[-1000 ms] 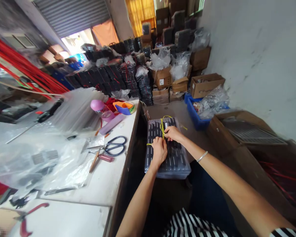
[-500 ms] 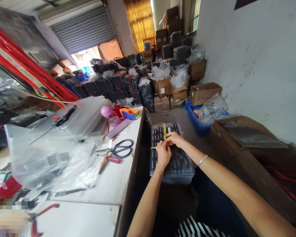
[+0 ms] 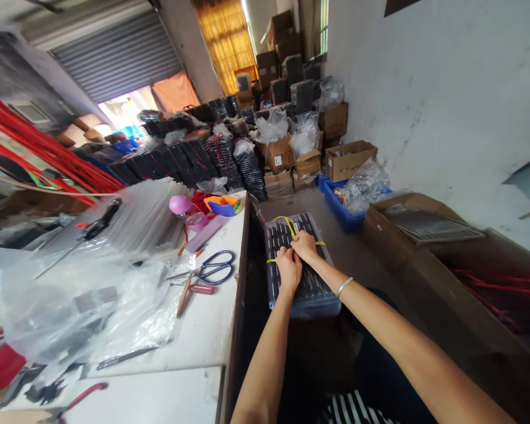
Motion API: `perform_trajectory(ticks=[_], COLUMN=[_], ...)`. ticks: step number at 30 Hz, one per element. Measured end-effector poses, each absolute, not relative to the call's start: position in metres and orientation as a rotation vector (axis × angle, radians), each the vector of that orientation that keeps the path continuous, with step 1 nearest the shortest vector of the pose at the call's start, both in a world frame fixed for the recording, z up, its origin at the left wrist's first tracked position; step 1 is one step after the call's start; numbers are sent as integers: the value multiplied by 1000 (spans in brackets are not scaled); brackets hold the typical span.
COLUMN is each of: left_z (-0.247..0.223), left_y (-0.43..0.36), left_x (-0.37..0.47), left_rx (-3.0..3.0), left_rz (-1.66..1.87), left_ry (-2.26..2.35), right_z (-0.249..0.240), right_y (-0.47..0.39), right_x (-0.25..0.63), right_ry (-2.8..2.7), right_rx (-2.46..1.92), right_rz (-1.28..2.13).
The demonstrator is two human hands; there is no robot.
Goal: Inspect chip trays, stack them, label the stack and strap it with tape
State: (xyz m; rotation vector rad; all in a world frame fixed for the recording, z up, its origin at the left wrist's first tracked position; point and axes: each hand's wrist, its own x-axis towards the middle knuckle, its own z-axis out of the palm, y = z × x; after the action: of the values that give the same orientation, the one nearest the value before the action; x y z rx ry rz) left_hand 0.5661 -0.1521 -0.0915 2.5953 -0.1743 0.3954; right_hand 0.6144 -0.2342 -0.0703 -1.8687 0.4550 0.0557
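In front of me, beside the table, sits a stack of clear plastic cases (image 3: 310,307) with rows of dark pieces showing through the top. A yellow strap (image 3: 271,260) runs across it, and a loose length arches up over the far part of the lid. My left hand (image 3: 289,270) is closed on the strap at the middle of the stack, fingers bent. Right against it, my right hand (image 3: 304,245) pinches the strap where the loose length rises. Both sets of fingertips are partly hidden, as is the place where the strap's ends meet.
Left of the stack, the white table (image 3: 203,341) carries scissors (image 3: 216,268), plastic bags (image 3: 136,312), clear sheets (image 3: 148,215) and a tape roll (image 3: 223,205). On the right stand a blue bin (image 3: 347,218) and open cartons (image 3: 406,259). Stacked dark bundles (image 3: 194,159) fill the back.
My right hand has come in closer against my left. The strap's loose end now bows out to the left, and the strap's right side shows across the stack. The view has shifted slightly.
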Motion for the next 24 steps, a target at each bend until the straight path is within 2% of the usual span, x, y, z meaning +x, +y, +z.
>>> perform_trajectory(ticks=[7,13,19,24], left_z=[-95,-99,-101,-97], left_y=[-151,-152,-149,-150], left_x=[566,565,566,571], left_rx=[2519,2480,2519,2514], left_rz=[433,456,438,409], left_ry=[-180,-152,-168,-146], right_z=[-62,-53,-49,-41], right_y=[-236,-239,-226,-206], right_x=[613,619,610,574], right_ry=[358,230,114,-230], right_rx=[-1779,-1915,-2185,-2329], right_rz=[247,309,-39,-385])
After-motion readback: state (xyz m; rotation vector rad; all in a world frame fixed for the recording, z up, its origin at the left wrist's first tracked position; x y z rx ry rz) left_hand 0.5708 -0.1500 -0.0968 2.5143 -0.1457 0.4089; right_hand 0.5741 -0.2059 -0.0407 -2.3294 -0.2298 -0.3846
